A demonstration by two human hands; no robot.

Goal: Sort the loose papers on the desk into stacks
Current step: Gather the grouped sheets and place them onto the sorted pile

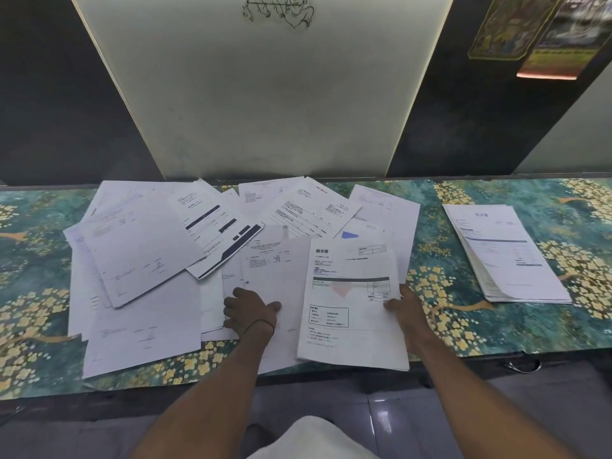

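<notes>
Left of the stack (506,256), the right hand (409,308) pinches a thin, floppy invoice (351,303) by its edge over the pile (149,260), while the left hand (250,311) presses flat, fingers spread.

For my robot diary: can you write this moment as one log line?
right hand: holding invoice sheet | left hand: flat on loose papers | stack: started

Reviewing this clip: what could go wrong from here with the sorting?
The right hand pinches an invoice sheet by one edge; sheets beneath may drag along. Its near end overhangs the desk edge and could slide off. The left hand presses on the loose pile, which may shift or crease.
</notes>
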